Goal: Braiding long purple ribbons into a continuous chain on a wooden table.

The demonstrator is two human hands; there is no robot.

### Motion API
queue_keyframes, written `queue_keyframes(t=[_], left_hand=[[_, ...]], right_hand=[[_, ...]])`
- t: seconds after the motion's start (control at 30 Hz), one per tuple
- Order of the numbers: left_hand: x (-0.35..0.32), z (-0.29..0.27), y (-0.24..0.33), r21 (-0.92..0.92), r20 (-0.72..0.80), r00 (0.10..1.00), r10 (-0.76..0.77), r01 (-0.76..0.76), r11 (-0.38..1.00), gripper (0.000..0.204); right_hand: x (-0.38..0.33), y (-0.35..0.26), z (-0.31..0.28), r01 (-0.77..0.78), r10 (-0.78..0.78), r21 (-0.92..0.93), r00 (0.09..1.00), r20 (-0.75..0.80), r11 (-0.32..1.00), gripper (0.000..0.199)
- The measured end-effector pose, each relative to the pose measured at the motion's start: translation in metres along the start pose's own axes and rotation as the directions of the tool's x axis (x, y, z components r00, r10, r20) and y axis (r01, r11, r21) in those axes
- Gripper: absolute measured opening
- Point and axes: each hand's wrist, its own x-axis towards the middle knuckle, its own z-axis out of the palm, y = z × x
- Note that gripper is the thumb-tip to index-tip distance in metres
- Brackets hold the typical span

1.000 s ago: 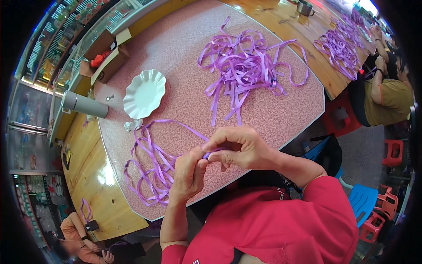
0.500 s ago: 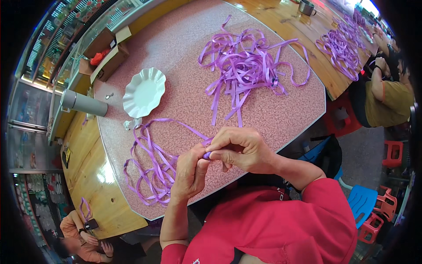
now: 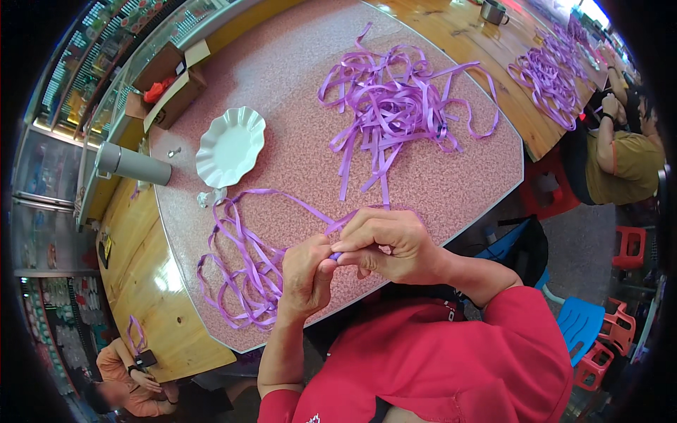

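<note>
My left hand [image 3: 308, 273] and my right hand [image 3: 391, 247] meet at the near edge of the pink table [image 3: 296, 99]. Both are closed, with thumbs and fingertips pinching a purple ribbon [image 3: 310, 209] between them. A small, darker purple bit of it shows at the fingertips; its exact form is hidden. From my hands the ribbon runs left into a loose heap of purple ribbon loops [image 3: 243, 264] beside my left hand. Beyond my right hand lies a larger tangled pile of purple ribbons [image 3: 395, 106].
A white scalloped dish [image 3: 229, 148], a grey tumbler [image 3: 134, 163] and an open cardboard box [image 3: 173, 99] stand at the left. More ribbons [image 3: 546, 84] and a metal mug [image 3: 493, 12] are on the wooden table at right. Two people sit nearby, by red stools [image 3: 546, 187].
My right hand has dropped slightly, its fingers curling closer against the left fingertips. Less of the dark purple bit shows between them. The ribbon piles stay in place.
</note>
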Motion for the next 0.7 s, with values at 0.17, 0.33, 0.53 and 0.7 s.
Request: queue_keyframes(t=[0.17,0.33,0.53,0.7], left_hand=[[0.000,-0.003,0.007,-0.096,0.047,0.996,-0.074,0.078,0.992,0.029],[-0.003,-0.002,0.016,-0.224,0.101,0.953,-0.287,0.303,0.926,0.035],[-0.009,0.003,0.005,-0.444,0.158,0.865,-0.476,0.493,0.748,0.035],[0.005,0.011,0.001,-0.125,0.014,0.963,-0.270,0.270,0.955,0.035]], right_hand=[[0.001,0.007,-0.004,0.169,-0.165,-0.105,0.985,0.047,0.980,0.021],[0.007,0.012,-0.007,0.372,-0.362,-0.218,0.928,0.086,0.902,0.024],[0.012,0.019,-0.009,0.390,-0.388,-0.292,0.919,0.067,0.874,0.019],[0.002,0.015,-0.006,-0.174,0.176,0.154,0.984,0.000,0.973,0.008]])
